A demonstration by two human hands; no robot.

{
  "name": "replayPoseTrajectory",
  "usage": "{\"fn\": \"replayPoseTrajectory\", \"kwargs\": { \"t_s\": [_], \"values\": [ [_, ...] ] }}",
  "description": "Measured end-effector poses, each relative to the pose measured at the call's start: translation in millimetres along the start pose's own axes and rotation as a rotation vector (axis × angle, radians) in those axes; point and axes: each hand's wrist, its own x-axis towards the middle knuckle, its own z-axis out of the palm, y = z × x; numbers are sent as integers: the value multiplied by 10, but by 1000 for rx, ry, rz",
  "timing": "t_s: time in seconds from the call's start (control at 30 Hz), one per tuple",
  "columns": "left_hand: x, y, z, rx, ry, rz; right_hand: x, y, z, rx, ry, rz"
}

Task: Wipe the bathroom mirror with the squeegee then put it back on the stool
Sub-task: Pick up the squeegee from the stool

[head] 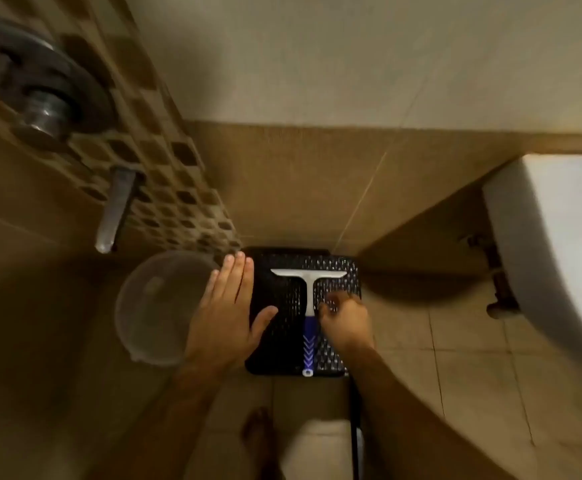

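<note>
While our right hand [346, 323] hovers with curled fingers just beside the handle of the squeegee [308, 306], it grips nothing that we can make out; the blur keeps us from saying whether a fingertip touches the shaft. We judge it is either reaching for the handle or has just let go. Our left hand [225, 313] is spread flat, fingers straight and together, over the stool's [269, 355] left edge, probably for balance as we bend. Both forearms reach down and forward. The squeegee lies flat on the stool, blade toward the wall, blue grip toward us. Left of the stool stands a clear bucket [154, 306]; right of it, a toilet [559, 237].
</note>
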Motion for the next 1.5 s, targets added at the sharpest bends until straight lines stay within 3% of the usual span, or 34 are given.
{"fn": "replayPoseTrajectory", "kwargs": {
  "t_s": [0.17, 0.43, 0.67, 0.8, 1.23, 1.5],
  "values": [
    [-248, 34, 685, 4, -117, 28, 12, 421, 669, 63, -176, 106],
    [-491, 23, 1158, 6, -163, -26, 245, 622, 1210, 184, -115, 201],
    [-464, 76, 1095, -10, -156, 13, 296, 516, 1098, 431, -127, 238],
    [-371, 171, 743, -33, -113, 31, 76, 354, 725, 604, -118, 203],
    [213, 591, -1311, 121, 226, 226, -775, -544, -1102, 709, 408, -62],
    [549, 1088, -2522, 141, 462, 403, -1255, -1042, -2301, 717, 725, -317]
  ]
}}
